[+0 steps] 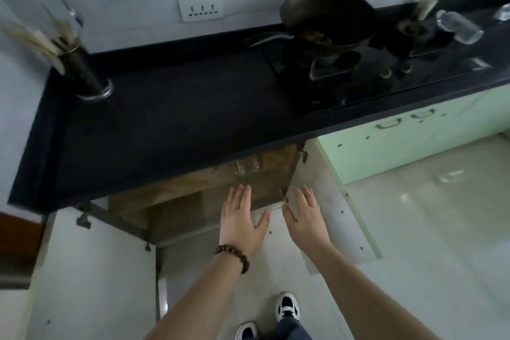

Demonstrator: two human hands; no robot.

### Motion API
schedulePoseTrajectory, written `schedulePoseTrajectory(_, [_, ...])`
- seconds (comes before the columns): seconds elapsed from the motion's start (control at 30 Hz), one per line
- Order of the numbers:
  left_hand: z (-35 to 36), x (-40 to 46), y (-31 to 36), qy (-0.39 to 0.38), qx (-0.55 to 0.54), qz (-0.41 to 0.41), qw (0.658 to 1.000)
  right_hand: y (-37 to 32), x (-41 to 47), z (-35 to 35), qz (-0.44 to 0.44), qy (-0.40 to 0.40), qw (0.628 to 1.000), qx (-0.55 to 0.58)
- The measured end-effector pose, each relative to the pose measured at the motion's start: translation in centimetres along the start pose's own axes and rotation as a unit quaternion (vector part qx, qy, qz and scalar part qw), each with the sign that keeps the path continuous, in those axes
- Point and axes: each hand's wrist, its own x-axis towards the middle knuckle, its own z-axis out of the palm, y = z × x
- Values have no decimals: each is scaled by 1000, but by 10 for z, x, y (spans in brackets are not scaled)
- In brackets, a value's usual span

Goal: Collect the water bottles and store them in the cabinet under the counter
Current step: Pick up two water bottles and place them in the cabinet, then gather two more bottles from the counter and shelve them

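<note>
The cabinet [176, 210] under the black counter [165, 124] stands with both doors swung out. Clear water bottles [245, 167] stand inside it at the right, just under the counter edge. My left hand [240, 218], with a bead bracelet on the wrist, is flat and spread in front of the cabinet opening, holding nothing. Beside it my right hand [306, 215] is also spread and bare, near the cabinet's right front corner. Another clear bottle [459, 26] lies on its side on the counter at the far right, behind the stove.
The left cabinet door [91, 270] and the right door [331, 201] project into the floor space. A black wok [328, 18] sits on the gas stove [358, 69]. A utensil holder [82, 72] stands at the counter's left. Green cabinets [414, 135] are to the right. My shoes [287, 306] are below.
</note>
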Motion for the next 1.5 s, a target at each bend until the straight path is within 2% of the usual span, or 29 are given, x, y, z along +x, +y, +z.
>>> schedulePoseTrajectory(0.23, [34,1,66,-65,-2,118,991,57,-44,-63,109,113,987,25])
schedulePoseTrajectory(0.47, [96,-16,166,-126,13,242,962,138,-104,-132,254,244,934,66])
schedulePoseTrajectory(0.73, [176,-26,281,-157,20,330,931,231,-136,-203,320,318,888,89])
schedulePoseTrajectory(0.93, [256,-13,376,-156,19,342,926,319,-112,-271,324,326,881,108])
schedulePoseTrajectory(1.17, [330,14,476,-138,39,309,940,424,-78,-370,308,321,889,106])
schedulePoseTrajectory(1.5, [409,96,568,-120,64,262,955,521,30,-439,284,251,919,112])
